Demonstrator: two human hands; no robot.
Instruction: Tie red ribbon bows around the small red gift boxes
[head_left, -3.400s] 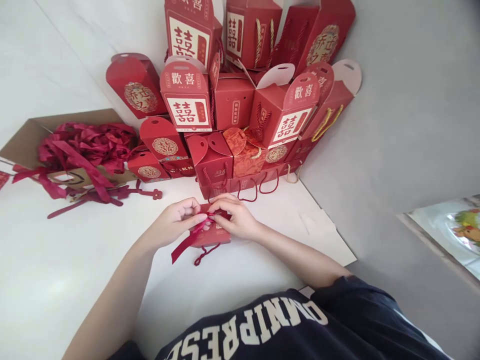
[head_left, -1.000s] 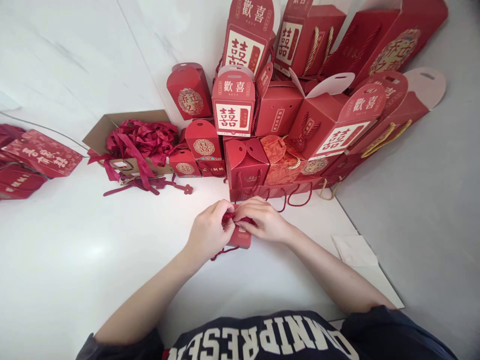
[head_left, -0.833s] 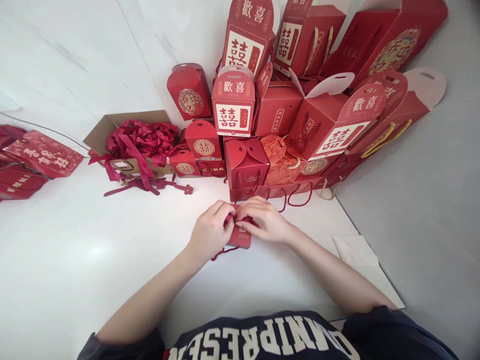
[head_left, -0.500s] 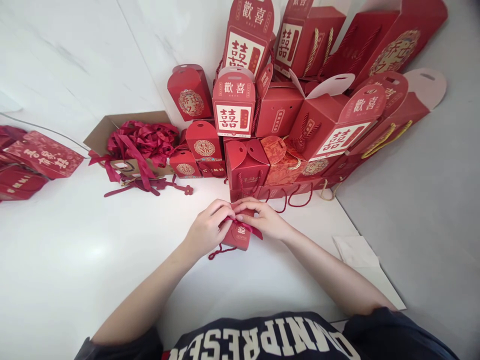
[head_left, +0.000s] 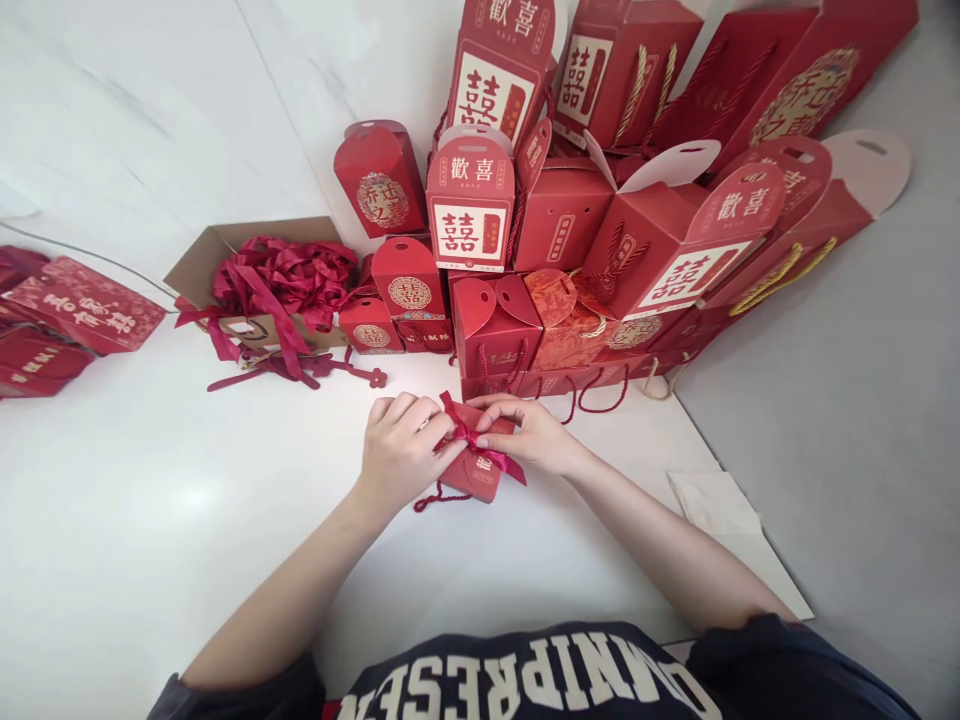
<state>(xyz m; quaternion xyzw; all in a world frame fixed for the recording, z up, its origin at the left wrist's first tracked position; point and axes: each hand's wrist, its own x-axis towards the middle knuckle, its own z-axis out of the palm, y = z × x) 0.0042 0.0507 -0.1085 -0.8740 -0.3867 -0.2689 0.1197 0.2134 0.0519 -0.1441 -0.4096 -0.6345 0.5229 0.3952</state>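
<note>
Small red gift box [head_left: 489, 484], red ribbon [head_left: 470, 437] knotted across its top.
The box is set askew on the white tabletop [head_left: 300, 480]; pale characters are printed on its upper face. Ribbon ends are splayed to the far left and near right. A twisted dark-red cord [head_left: 450, 497] is looped out at the near side.

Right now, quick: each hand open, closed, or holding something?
Left hand: closed, pinching the red ribbon.
Right hand: closed, pinching the red ribbon near its knot.
</note>
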